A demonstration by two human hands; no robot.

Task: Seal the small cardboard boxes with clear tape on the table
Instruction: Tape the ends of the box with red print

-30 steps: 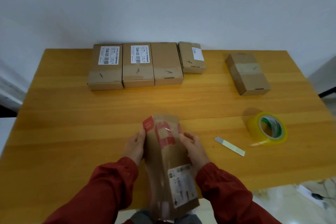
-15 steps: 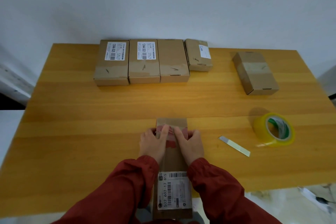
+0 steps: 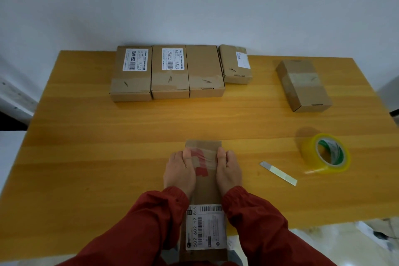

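Long brown cardboard box (image 3: 204,181) with a white barcode label sits at 6 o'clock on the yellow wooden table (image 3: 108,147), its near end hanging over the edge. Left hand (image 3: 179,170) and right hand (image 3: 228,170) clamp its sides, thumbs on top of the clear tape strip (image 3: 204,157). I'd guess they're rubbing the ends down so it sticks. The yellowish tape roll (image 3: 326,153) and thin metal blade (image 3: 278,173) are parked around 3 o'clock, within easy reach. Four taped brown boxes (image 3: 168,71) are lined up at 12, and one lone brown box (image 3: 304,84) is at 2.
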